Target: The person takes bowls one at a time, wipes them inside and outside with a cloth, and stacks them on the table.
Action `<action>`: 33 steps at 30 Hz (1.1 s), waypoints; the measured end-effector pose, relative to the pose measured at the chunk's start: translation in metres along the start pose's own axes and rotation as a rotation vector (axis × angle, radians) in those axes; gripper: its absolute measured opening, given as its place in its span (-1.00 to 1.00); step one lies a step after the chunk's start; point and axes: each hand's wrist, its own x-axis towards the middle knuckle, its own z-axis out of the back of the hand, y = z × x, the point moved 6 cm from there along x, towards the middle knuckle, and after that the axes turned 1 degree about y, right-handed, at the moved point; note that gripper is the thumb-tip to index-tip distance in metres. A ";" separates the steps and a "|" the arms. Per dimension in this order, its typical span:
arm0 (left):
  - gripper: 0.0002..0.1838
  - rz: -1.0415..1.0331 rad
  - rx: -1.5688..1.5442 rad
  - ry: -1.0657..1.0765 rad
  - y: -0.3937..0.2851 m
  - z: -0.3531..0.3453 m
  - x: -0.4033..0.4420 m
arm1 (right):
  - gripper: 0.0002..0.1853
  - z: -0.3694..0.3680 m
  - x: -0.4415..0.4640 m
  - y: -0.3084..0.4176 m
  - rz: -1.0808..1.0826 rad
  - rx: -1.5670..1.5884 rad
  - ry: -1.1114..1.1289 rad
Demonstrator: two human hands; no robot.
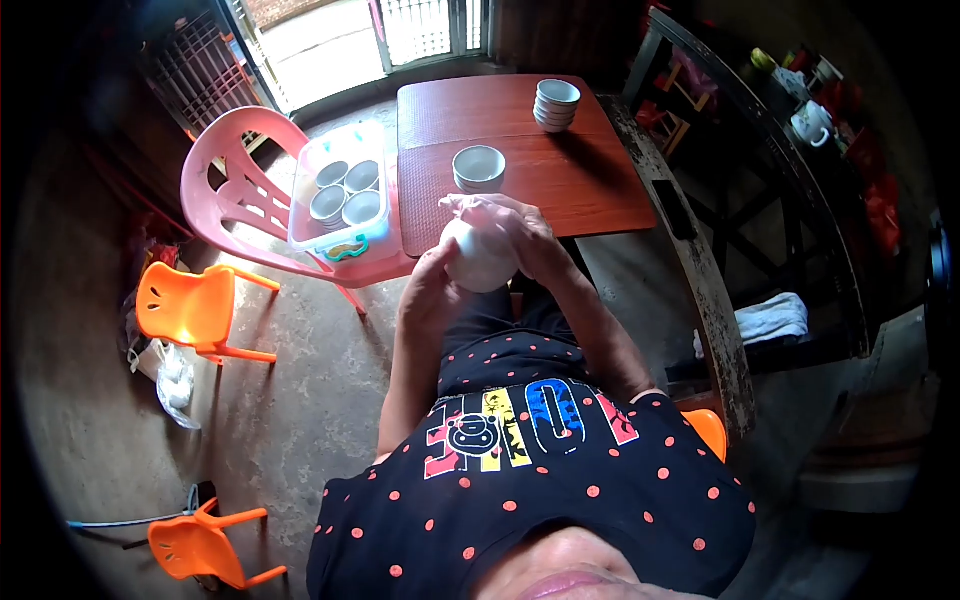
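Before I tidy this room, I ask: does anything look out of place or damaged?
The plank right of the table looks worn, its surface patchy. Crumpled plastic by an orange chair is perhaps litter. I see no spill.

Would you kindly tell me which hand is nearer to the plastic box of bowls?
Left: the left hand is to the right of the plastic box, on the box-facing side of the white bowl; the right hand is farther right, on its opposite side.

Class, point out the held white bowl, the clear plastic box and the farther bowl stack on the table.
White bowl (pixel 482 266): head view, on its rounded side.
Clear plastic box (pixel 380 242): head view, on its near wall.
Farther bowl stack (pixel 555 112): head view, on the stacked sides, midway down.
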 end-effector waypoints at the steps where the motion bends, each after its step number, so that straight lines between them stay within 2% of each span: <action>1: -0.51 0.008 -0.186 0.037 0.002 -0.001 0.002 | -0.59 -0.001 0.000 0.011 0.233 -0.310 -0.079; 2: -0.52 0.018 -0.370 0.077 0.004 -0.004 0.003 | -0.60 -0.009 -0.006 0.018 0.471 -0.616 -0.160; 3: -0.52 -0.025 -0.459 -0.029 0.003 -0.009 0.003 | -0.61 -0.021 -0.015 0.025 0.711 -0.920 -0.244; 6: -0.54 0.118 -0.809 0.367 0.002 -0.021 0.003 | -0.62 -0.053 -0.036 0.041 0.709 -1.210 -0.259; 7: -0.57 0.043 -0.833 0.210 0.003 -0.010 0.005 | -0.69 -0.060 -0.038 0.043 0.736 -1.216 -0.233; 10: -0.61 0.069 -0.948 0.331 0.008 -0.007 0.008 | -0.69 -0.059 -0.031 0.051 0.866 -1.300 -0.115; 11: -0.65 -0.018 -0.881 0.216 0.006 0.005 0.009 | -0.76 -0.056 -0.022 0.057 0.863 -1.266 -0.106; 12: -0.67 0.043 -0.885 0.393 0.006 -0.001 0.009 | -0.77 -0.049 -0.007 0.057 0.697 -1.140 -0.009; 14: -0.67 -0.070 -0.510 0.232 0.005 0.003 0.004 | -0.78 -0.035 0.018 0.051 0.369 -0.873 0.170; 15: -0.65 -0.070 -0.460 0.243 0.007 0.003 0.003 | -0.74 -0.027 0.024 0.043 0.275 -0.712 0.211; 16: -0.64 -0.070 -0.411 0.252 0.011 0.004 0.004 | -0.73 -0.018 0.028 0.036 0.055 -0.578 0.267; 18: -0.60 -0.092 -0.308 0.236 0.013 0.001 0.005 | -0.70 -0.008 0.024 0.020 0.015 -0.361 0.333; 20: -0.55 -0.137 -0.193 0.184 0.008 -0.010 0.003 | -0.68 -0.009 0.005 0.035 0.416 -0.735 -0.036; 21: -0.53 -0.154 -0.242 0.157 0.007 -0.003 0.004 | -0.68 -0.016 -0.012 0.041 0.614 -0.914 -0.232; 23: -0.52 -0.177 -0.148 0.196 0.004 -0.006 0.004 | -0.68 -0.009 -0.026 -0.008 0.462 -0.580 -0.519; 25: -0.51 -0.209 0.052 0.154 -0.001 -0.010 -0.001 | -0.67 -0.016 -0.034 0.012 0.612 -0.718 -0.556; 28: -0.56 -0.078 0.241 0.306 -0.002 -0.013 -0.007 | -0.66 -0.008 -0.005 0.016 -0.173 0.192 0.034; 29: -0.62 0.000 0.268 0.254 0.003 -0.004 -0.008 | -0.63 -0.017 0.007 0.042 0.026 -0.371 0.221; 30: -0.61 -0.037 0.353 0.289 0.006 -0.006 -0.009 | -0.61 -0.029 0.005 0.056 0.040 -0.681 0.418; 32: -0.58 -0.158 0.571 0.137 0.007 -0.030 -0.017 | -0.59 -0.039 0.006 0.063 0.062 -0.905 0.555; 33: -0.59 -0.207 0.556 0.155 0.003 -0.032 -0.016 | -0.61 -0.032 0.008 0.062 0.075 -0.770 0.514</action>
